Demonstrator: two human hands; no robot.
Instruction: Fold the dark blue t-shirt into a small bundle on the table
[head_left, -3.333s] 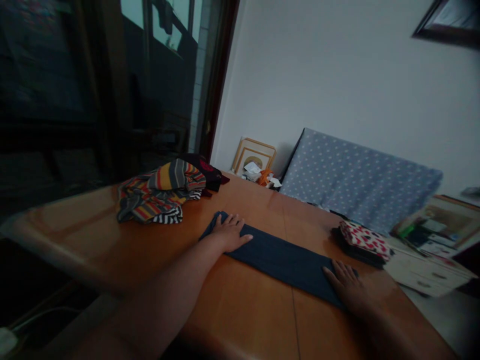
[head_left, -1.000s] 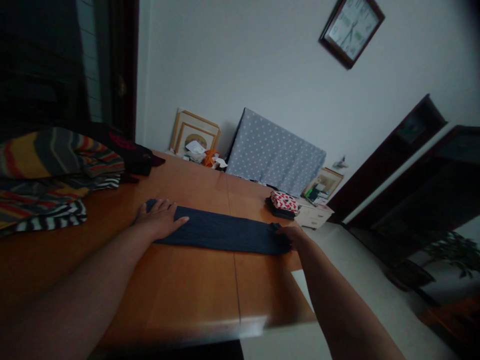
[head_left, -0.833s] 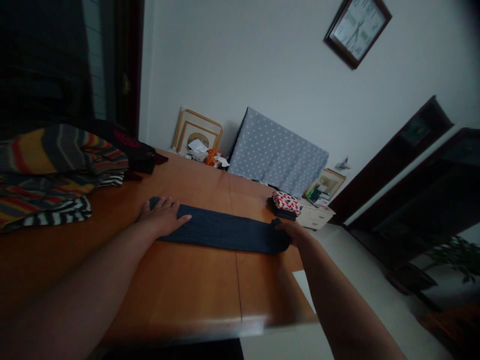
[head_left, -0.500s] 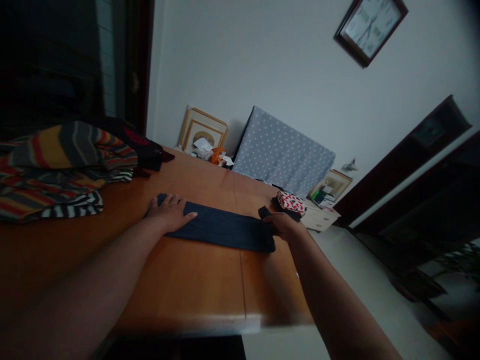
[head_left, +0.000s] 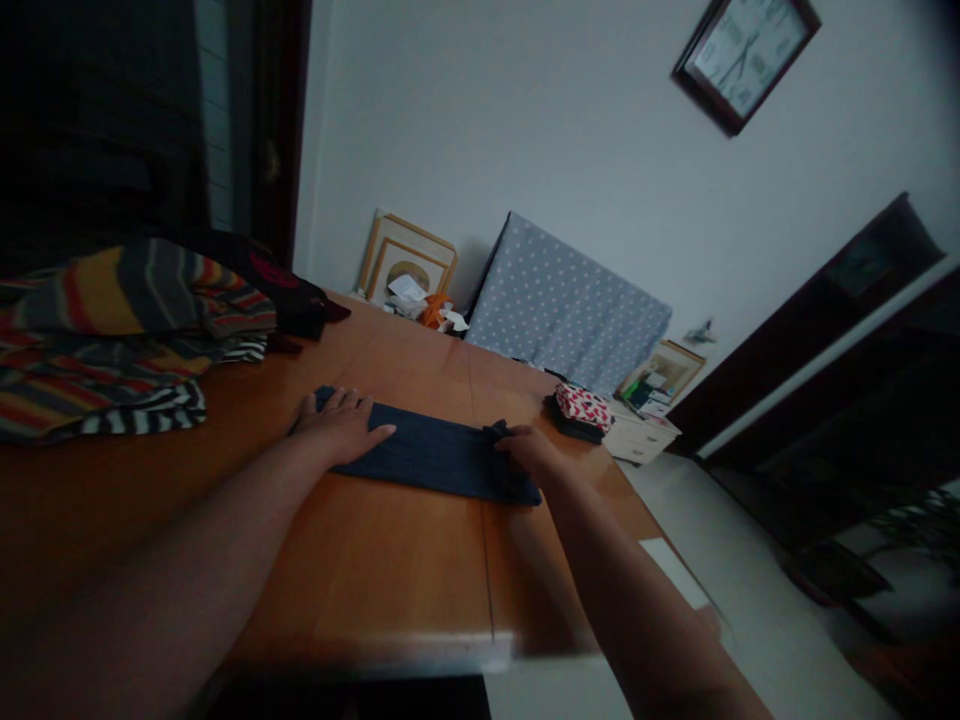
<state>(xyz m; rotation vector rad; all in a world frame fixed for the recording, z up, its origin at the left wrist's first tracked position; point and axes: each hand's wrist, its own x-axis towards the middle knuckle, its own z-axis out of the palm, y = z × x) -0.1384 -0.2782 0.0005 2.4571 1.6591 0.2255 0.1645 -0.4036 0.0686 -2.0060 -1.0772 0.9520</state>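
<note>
Head view: left hand (head_left: 341, 427) flat on folded navy knit strip (head_left: 431, 460); right hand (head_left: 531, 450) gripping its end.

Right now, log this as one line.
left hand flat on folded navy cloth | right hand holding its right end | wooden table beneath

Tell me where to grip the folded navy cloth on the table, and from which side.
Probably its right end, coming from the near side: the folded navy cloth lies flat and long on the wooden table, the left hand is pressed on its left end, and a loose flap rises under the right hand.
</note>
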